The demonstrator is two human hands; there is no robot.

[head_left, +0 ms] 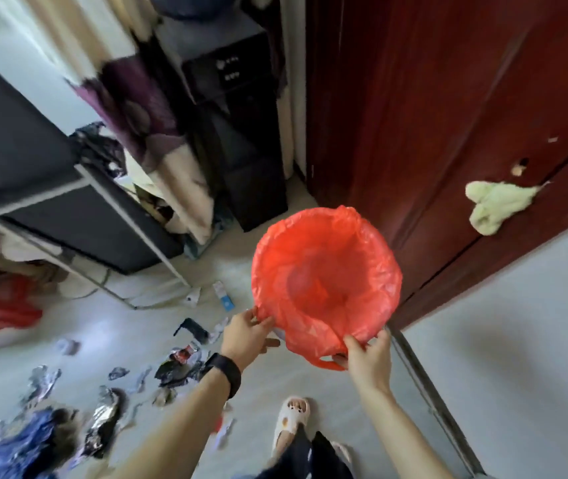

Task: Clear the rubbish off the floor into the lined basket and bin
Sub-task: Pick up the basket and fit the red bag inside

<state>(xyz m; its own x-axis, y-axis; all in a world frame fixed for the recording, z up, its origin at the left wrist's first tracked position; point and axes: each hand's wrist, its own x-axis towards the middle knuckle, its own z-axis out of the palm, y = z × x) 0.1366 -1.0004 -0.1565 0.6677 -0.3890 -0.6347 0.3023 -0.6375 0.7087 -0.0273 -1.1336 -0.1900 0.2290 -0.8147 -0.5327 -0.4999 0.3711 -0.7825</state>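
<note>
A round bin lined with a red plastic bag (325, 271) is held up in front of me, its mouth facing the camera and nothing visible inside. My left hand (246, 335) pinches the bag's near-left rim. My right hand (367, 356) grips the near-right rim by a red bag handle. Rubbish lies scattered on the pale floor to the lower left: crumpled foil wrappers (103, 421), a red-and-black wrapper (180, 364), paper scraps (135, 378) and a small blue-and-white box (223, 295).
A dark red door (431, 108) stands to the right with a pale green cloth (496, 205) hanging on it. A black speaker tower (237, 143), a curtain (158, 140) and a dark rack (51, 188) stand behind. My slippered foot (291, 421) is below.
</note>
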